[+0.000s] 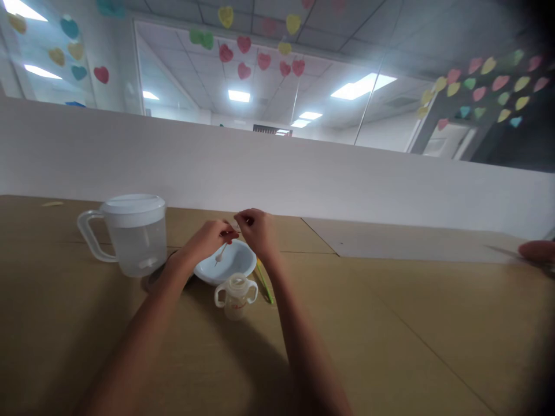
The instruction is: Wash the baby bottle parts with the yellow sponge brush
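Note:
Above a white bowl point(250, 261), my left hand point(215, 234) and my right hand point(256, 229) are close together, fingers closed in a pinch. From my left hand a thin straw with a thicker pale end point(220, 257) hangs down into the bowl. Something small and pale shows between the fingertips, and my right fingers close around it; its kind is hard to make out. In front of the bowl stands a clear baby bottle point(236, 303) with two white handles and an open top. A thin yellow-green stick point(264, 283) lies beside my right wrist.
At the left stands a lidded clear pitcher point(137, 242) holding water. A dark round item point(154, 280) is partly hidden by my left forearm. Another person's hand point(537, 252) rests at the table's right edge. A white partition point(303, 173) runs behind the table.

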{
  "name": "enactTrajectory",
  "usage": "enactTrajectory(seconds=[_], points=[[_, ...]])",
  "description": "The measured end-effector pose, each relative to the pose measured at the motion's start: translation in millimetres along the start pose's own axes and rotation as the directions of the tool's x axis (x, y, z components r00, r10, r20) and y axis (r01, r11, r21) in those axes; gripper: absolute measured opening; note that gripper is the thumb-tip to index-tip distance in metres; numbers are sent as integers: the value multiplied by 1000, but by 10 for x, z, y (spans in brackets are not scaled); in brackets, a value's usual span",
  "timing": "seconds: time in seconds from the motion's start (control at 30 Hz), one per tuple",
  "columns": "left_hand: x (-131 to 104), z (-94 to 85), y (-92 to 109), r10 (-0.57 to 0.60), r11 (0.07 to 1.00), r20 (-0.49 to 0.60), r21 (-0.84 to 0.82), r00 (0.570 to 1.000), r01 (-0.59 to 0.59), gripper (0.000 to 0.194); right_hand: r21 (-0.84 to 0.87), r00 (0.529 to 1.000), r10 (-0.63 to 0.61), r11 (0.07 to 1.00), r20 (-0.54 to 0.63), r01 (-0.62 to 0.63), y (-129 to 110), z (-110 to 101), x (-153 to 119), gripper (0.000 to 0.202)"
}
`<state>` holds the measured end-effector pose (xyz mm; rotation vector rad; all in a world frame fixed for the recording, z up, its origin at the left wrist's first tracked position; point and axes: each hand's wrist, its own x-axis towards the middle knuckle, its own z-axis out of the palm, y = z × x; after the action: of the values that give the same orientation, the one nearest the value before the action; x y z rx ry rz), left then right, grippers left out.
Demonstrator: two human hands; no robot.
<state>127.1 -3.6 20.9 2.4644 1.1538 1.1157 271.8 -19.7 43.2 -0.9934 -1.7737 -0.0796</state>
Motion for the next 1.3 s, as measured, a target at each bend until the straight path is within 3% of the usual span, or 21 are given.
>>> enactTrajectory(seconds=[0.13, 0.2, 0.3, 0.4, 0.5, 0.67, 0.77, 0.87, 0.93, 1.07, 1.17, 1.3], points=[[14, 60, -87, -20, 1000, 13, -23, 1000, 20, 29, -83, 999, -37, 996, 7, 37, 23, 66, -13, 18], [26, 115, -139, -37, 982, 12, -186, 999, 38, 26, 19, 999, 9, 1000, -39, -9, 77, 86, -3, 16], [44, 233, -211, -28, 877, 28, -480, 999, 38, 29, 186, 988, 107, 979, -113, -85, 157, 85, 20, 16], [48, 354, -264, -23, 791, 99, -606, 995, 78, 34, 237, 976, 164, 963, -145, -127, 202, 54, 35, 17], [35, 425, -282, -20, 834, 173, -541, 985, 112, 31, 243, 973, 189, 958, -134, -153, 245, 26, 46, 18], [15, 446, -244, -11, 998, 141, -67, 990, 20, 22, 161, 984, 151, 978, -93, -134, 309, 56, 50, 16], [6, 449, -226, 13, 987, 168, 158, 986, -40, 21, 62, 994, 100, 993, -41, -98, 290, 98, 36, 16], [0, 432, -237, 3, 962, 181, 266, 983, -52, 21, 61, 996, 94, 994, 9, -94, 271, 120, 23, 16], [-1, 407, -259, -2, 966, 174, 255, 985, -43, 22, 121, 992, 121, 985, 30, -123, 280, 120, 21, 17], [7, 363, -304, -36, 999, 125, 10, 991, 35, 23, 328, 981, 196, 927, -2, -184, 340, 89, 43, 21], [18, 338, -291, -76, 983, 86, -161, 993, 89, 22, 483, 967, 252, 851, -35, -204, 390, 45, 75, 24], [16, 300, -194, -45, 960, 47, -274, 998, 56, 18, 648, 935, 355, 711, 5, -273, 443, -5, 102, 25]])
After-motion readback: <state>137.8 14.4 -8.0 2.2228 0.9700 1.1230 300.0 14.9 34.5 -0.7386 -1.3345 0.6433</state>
